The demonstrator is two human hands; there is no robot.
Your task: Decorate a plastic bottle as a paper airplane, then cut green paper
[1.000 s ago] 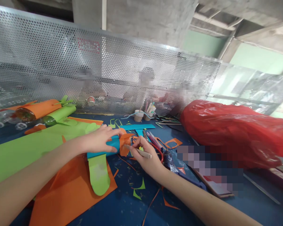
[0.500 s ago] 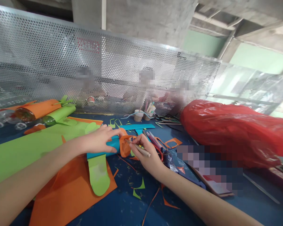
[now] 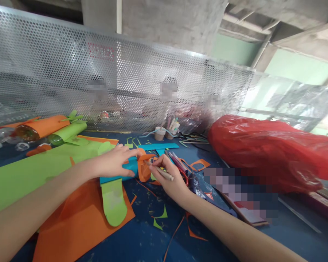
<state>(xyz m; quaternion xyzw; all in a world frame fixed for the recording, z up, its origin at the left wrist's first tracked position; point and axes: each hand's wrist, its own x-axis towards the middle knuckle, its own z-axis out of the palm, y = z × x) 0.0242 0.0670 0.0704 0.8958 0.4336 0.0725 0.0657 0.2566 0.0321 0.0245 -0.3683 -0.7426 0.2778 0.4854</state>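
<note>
My left hand [image 3: 119, 160] is wrapped over a blue paper-covered tube, apparently a bottle [image 3: 131, 167], that lies on its side. A curved orange paper piece [image 3: 144, 173] stands at the tube's right end, beside my left fingertips. Between its thumb and fingers, my right hand [image 3: 168, 178] grips a pale pen-like stick [image 3: 166, 174], whose tip points at the orange piece. Whether the tip touches the paper I cannot tell. A rounded green paper flap [image 3: 114, 203] hangs from the tube onto an orange sheet [image 3: 82, 222].
Paper-wrapped bottles [image 3: 46, 127] and a large green sheet [image 3: 24, 171] lie to the left. Scissors [image 3: 184, 176], pens [image 3: 177, 160] and paper scraps are right of my hands. Farther back stand cups [image 3: 160, 134], a red plastic bag [image 3: 262, 149] and a perforated metal screen [image 3: 153, 72], with people behind it.
The pen-like stick and my right fingers have shifted slightly left. The orange piece's flap has changed shape and now looks more curved. My left hand has stayed on the blue tube.
</note>
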